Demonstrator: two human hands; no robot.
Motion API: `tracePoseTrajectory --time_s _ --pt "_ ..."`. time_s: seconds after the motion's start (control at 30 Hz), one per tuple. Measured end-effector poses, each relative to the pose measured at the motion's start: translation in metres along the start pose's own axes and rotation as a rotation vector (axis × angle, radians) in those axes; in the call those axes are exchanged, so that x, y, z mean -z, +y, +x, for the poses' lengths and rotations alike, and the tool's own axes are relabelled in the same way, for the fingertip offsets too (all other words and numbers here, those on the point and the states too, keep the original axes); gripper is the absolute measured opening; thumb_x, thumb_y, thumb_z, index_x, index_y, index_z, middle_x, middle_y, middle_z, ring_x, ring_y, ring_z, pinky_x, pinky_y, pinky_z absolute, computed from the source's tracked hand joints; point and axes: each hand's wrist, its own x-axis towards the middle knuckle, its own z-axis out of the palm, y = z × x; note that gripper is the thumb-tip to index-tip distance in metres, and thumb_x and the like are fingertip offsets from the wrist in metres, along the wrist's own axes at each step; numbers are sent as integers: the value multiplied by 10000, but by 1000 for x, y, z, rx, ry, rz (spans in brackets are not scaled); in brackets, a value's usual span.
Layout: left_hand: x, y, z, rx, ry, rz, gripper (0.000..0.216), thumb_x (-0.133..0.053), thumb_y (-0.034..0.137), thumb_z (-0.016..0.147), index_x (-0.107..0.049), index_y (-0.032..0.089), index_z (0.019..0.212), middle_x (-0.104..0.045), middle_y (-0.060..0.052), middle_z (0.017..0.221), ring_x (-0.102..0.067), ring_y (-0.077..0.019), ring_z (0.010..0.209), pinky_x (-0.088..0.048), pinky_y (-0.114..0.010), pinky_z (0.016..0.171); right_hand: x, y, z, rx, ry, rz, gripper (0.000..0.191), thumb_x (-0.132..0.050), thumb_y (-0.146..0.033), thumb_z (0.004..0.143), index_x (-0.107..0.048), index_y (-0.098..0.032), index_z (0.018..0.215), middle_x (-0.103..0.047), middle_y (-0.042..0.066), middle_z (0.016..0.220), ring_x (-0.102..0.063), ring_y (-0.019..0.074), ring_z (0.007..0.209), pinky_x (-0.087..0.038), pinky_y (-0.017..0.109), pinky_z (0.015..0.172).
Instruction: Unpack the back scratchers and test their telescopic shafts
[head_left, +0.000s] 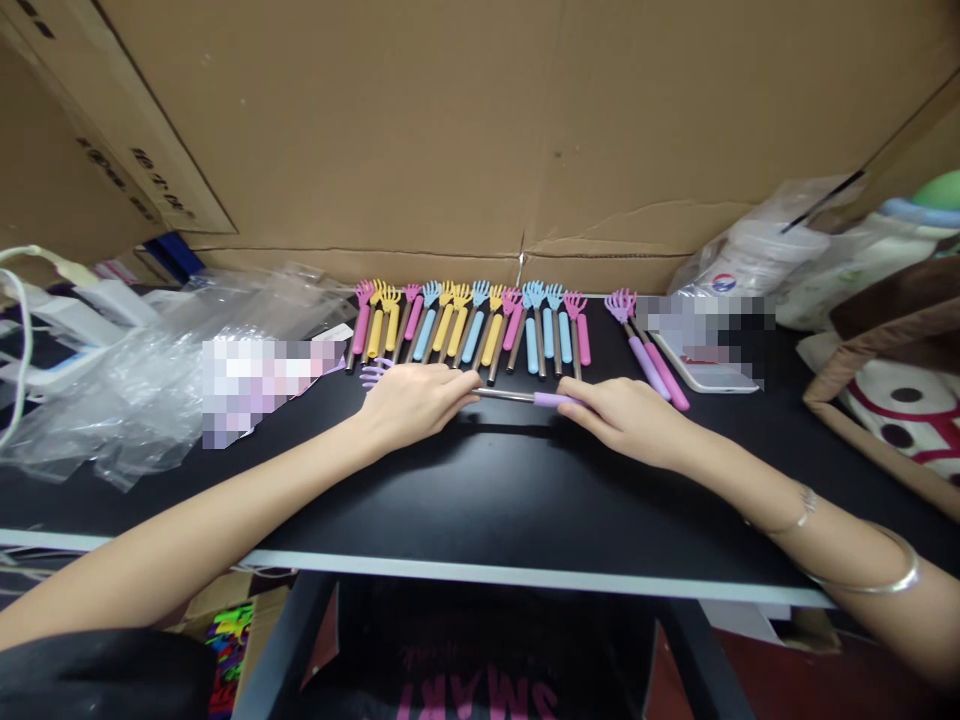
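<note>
Between my hands, a purple back scratcher (506,394) with a metal rod is held level above the black table. My left hand (416,403) is closed around it near its clawed head, which pokes out past the knuckles. Around the purple handle my right hand (626,418) is closed. Behind them lies a row of pink, yellow and blue back scratchers (472,335), heads toward the cardboard. To the right of that row, a purple-handled back scratcher (648,366) lies against a pink-handled one (667,376).
Clear plastic bags (150,360) cover the table's left side. At the right are a white-edged phone (712,378), a lidded cup (776,255) in plastic and a patterned bag (900,400). A cardboard wall (420,130) closes off the back. The table's front edge (480,570) is pale.
</note>
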Motion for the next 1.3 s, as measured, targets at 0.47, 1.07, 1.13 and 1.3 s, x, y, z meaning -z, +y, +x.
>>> tracePoseTrajectory --time_s 0.47,1.07,1.13,1.3 --pt "5 4 0 45 -36 -72 244 -397 339 943 -606 215 966 -694 9 784 -656 -147 680 -333 -243 494 -8 0 -2 64 201 132 244 -422 -405 928 -557 -205 890 -637 5 657 -547 125 512 -307 227 520" --pt "10 5 5 176 -334 -214 347 -336 428 982 -633 271 1066 -728 6 804 -667 -162 670 -340 -224 521 -11 1 -6 186 465 -134 303 -404 -417 959 -615 -201 927 -720 10 750 -662 135 620 -333 224 505" --pt "11 5 6 210 -391 -269 348 -333 425 983 -634 269 1059 -726 4 818 -669 -170 699 -350 -223 543 -12 0 -7 200 497 -167 306 -410 -412 959 -621 -194 923 -722 17 770 -664 130 641 -332 220 505" --pt "9 2 7 256 -473 -559 343 -340 411 984 -653 270 997 -716 19 878 -668 -171 797 -409 -224 667 -12 -2 -7 241 570 -278 314 -416 -398 961 -637 -184 901 -718 23 770 -648 111 644 -313 219 500"
